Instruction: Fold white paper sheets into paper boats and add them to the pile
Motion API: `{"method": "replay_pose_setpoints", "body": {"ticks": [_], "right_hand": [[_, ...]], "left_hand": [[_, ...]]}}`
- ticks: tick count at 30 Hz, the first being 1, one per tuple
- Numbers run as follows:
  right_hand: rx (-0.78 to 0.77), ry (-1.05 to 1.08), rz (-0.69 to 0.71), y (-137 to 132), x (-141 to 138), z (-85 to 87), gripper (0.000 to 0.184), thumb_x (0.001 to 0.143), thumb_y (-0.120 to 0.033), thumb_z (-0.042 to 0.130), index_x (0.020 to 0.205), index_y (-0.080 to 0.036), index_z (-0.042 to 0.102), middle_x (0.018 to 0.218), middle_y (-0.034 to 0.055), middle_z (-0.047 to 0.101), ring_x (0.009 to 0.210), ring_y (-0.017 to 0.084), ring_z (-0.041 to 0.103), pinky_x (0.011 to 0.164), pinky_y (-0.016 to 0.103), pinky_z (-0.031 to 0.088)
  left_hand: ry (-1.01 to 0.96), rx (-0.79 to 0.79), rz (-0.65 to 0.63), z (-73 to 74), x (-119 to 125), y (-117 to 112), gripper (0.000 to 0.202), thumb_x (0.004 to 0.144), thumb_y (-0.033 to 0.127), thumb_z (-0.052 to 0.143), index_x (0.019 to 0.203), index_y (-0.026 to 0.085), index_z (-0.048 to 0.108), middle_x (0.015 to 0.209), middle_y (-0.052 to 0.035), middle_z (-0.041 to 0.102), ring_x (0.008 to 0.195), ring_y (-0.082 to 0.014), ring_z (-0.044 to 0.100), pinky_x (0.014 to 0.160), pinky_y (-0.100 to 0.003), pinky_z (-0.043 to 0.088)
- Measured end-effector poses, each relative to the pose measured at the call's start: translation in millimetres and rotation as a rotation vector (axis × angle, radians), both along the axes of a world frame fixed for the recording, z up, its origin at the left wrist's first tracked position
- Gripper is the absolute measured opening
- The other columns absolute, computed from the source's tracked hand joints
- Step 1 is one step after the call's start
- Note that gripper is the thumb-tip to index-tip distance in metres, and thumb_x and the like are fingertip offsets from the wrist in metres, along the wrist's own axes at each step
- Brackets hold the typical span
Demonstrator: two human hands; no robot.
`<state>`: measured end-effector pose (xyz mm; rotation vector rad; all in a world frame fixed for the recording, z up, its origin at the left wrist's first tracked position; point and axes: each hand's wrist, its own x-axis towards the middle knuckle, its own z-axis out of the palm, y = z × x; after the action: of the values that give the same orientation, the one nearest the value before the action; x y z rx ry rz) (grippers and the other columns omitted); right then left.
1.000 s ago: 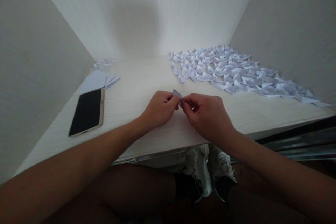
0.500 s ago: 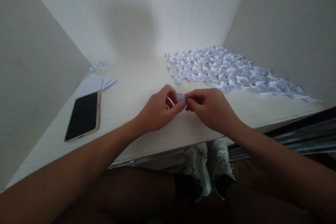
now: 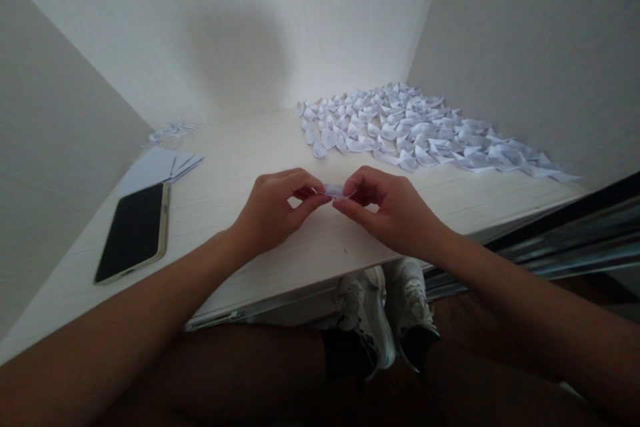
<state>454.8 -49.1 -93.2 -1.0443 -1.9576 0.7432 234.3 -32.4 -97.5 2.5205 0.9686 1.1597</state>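
Between my two hands is a small folded piece of white paper (image 3: 333,190), held just above the white tabletop (image 3: 240,153). My left hand (image 3: 283,203) pinches its left end between thumb and fingers. At the right end, my right hand (image 3: 385,203) grips the paper with thumb and curled fingers. The fingers cover part of the folds. Beyond my right hand lie many small folded paper boats (image 3: 380,123), set close together in rows.
A phone (image 3: 133,233) with a dark screen lies at the left. Behind it are paper sheets (image 3: 147,167) and some paper scraps (image 3: 173,130) by the wall. Panels enclose the back and sides. My shoes (image 3: 367,313) show below the table's front edge.
The view has shifted slightly, so the tabletop things appear further left. My right fingers have changed their hold, with the thumb now stretched under the paper's near edge.
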Motion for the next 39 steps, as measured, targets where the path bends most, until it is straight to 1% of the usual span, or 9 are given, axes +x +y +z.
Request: {"method": "replay_pose_setpoints", "body": {"ticks": [3,8,11,15,20,27,31,35,39], "right_hand": [[0.151,-0.085,-0.011,-0.9,2.4,-4.9,0.01,0.086,-0.022,0.074,0.086,-0.019,0.064,0.076,-0.0001,0.071,0.065,0.013,0.065,0.064,0.025,0.048],[0.425,-0.207,-0.051,2.4,4.5,-17.5,0.005,0.094,-0.016,0.065,0.092,-0.017,0.07,0.09,0.0058,0.075,0.076,0.016,0.067,0.07,0.027,0.049],[0.512,-0.273,-0.022,3.1,5.4,-21.6,0.014,0.099,-0.016,0.057,0.099,-0.016,0.071,0.099,0.0104,0.077,0.086,0.019,0.07,0.075,0.029,0.052],[0.549,-0.347,0.036,3.1,6.8,-23.7,0.02,0.102,-0.016,0.051,0.099,-0.015,0.071,0.101,0.0122,0.077,0.091,0.021,0.07,0.079,0.031,0.054],[0.48,-0.323,0.063,2.6,8.0,-22.0,0.021,0.098,-0.012,0.051,0.094,-0.016,0.071,0.099,0.0097,0.076,0.088,0.019,0.069,0.078,0.03,0.052],[0.275,-0.272,0.12,4.3,8.1,-14.3,0.02,0.091,-0.008,0.053,0.087,-0.017,0.071,0.092,0.0067,0.075,0.083,0.017,0.067,0.078,0.028,0.049],[0.204,-0.205,0.042,7.7,8.5,-13.5,0.013,0.092,-0.015,0.061,0.087,-0.016,0.072,0.084,0.0046,0.075,0.075,0.015,0.065,0.072,0.027,0.045],[0.099,-0.209,-0.021,9.3,9.3,-12.7,0.01,0.093,-0.021,0.067,0.086,-0.018,0.073,0.076,0.0013,0.074,0.068,0.014,0.063,0.067,0.026,0.042],[0.045,-0.242,-0.027,11.0,9.6,-11.8,0.01,0.091,-0.022,0.07,0.083,-0.018,0.073,0.07,-0.0003,0.073,0.064,0.013,0.061,0.064,0.026,0.039]], "left_hand": [[-0.014,-0.014,0.009,-1.5,-0.6,0.2,0.007,0.089,0.023,0.078,0.09,0.017,0.076,0.086,-0.004,0.08,0.074,-0.0142,0.074,0.068,-0.024,0.059],[-0.051,-0.004,-0.031,-1.7,1.0,-2.1,0.011,0.089,0.028,0.079,0.092,0.018,0.078,0.09,-0.0046,0.081,0.075,-0.0142,0.075,0.068,-0.024,0.06],[-0.087,-0.042,-0.051,-1.3,2.7,-3.7,0.013,0.092,0.029,0.076,0.096,0.018,0.078,0.093,-0.0056,0.081,0.078,-0.0142,0.075,0.069,-0.024,0.061],[-0.042,-0.069,-0.089,-2.5,3.5,-3.7,0.01,0.095,0.023,0.07,0.098,0.019,0.078,0.096,-0.005,0.08,0.083,-0.0142,0.075,0.07,-0.024,0.06],[-0.001,-0.084,-0.08,-2.4,4.3,-3.1,0.01,0.096,0.018,0.067,0.09,0.017,0.074,0.09,-0.0039,0.076,0.079,-0.0125,0.069,0.068,-0.023,0.055],[-0.024,-0.276,-0.109,-2.2,3.2,-2.4,0.015,0.096,0.025,0.065,0.086,0.018,0.073,0.086,-0.0044,0.073,0.074,-0.0134,0.066,0.065,-0.025,0.052],[0.005,-0.222,-0.092,-1.1,-0.1,-1.7,0.015,0.091,0.033,0.075,0.09,0.018,0.075,0.089,-0.005,0.076,0.072,-0.013,0.069,0.068,-0.025,0.054],[0.097,-0.154,-0.049,2.5,-3.7,0.7,0.012,0.093,0.026,0.072,0.085,0.019,0.076,0.076,-0.0004,0.075,0.064,-0.0104,0.066,0.064,-0.023,0.051],[0.159,-0.158,-0.054,5.5,-7.0,5.5,0.012,0.093,0.024,0.071,0.083,0.02,0.077,0.075,0.0004,0.076,0.063,-0.0106,0.066,0.062,-0.022,0.048]]}}
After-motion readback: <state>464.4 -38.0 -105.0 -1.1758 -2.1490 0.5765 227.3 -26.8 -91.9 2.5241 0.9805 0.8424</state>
